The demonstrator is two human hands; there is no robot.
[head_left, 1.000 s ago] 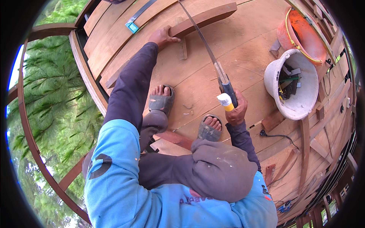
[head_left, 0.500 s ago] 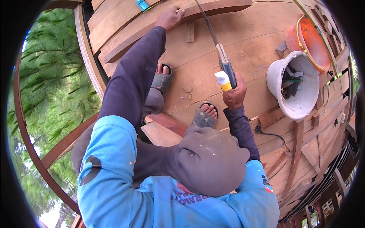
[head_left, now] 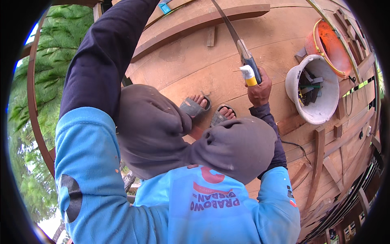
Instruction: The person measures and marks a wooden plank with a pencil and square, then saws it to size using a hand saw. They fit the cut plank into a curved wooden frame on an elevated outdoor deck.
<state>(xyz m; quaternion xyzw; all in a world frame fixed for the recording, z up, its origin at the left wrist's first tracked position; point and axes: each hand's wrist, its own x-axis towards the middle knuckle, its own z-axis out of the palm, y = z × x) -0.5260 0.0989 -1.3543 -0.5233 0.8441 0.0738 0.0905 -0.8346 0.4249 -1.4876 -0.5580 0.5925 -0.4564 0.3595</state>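
My right hand (head_left: 260,90) is closed round the dark handle of a handsaw (head_left: 232,31). The saw's blade points away from me and crosses over a long wooden beam (head_left: 183,30) lying on the boards; contact between them cannot be made out. A white and yellow piece (head_left: 249,76) shows at the handle beside my fingers. My left arm (head_left: 106,53) reaches forward past the upper edge, so the left hand is out of sight. Near that arm a small turquoise object (head_left: 164,8) rests on the planks.
To the right stand a white bucket (head_left: 293,87) with dark scraps in it and an orange bucket (head_left: 343,67). Wood offcuts (head_left: 317,150) and a black cable (head_left: 298,144) lie on the right. A short wood block (head_left: 211,36) touches the beam. Greenery shows beyond the left edge.
My left hand has moved forward off the beam and out of view. The left foot has come back next to the right one. My right hand and the saw have shifted slightly right.
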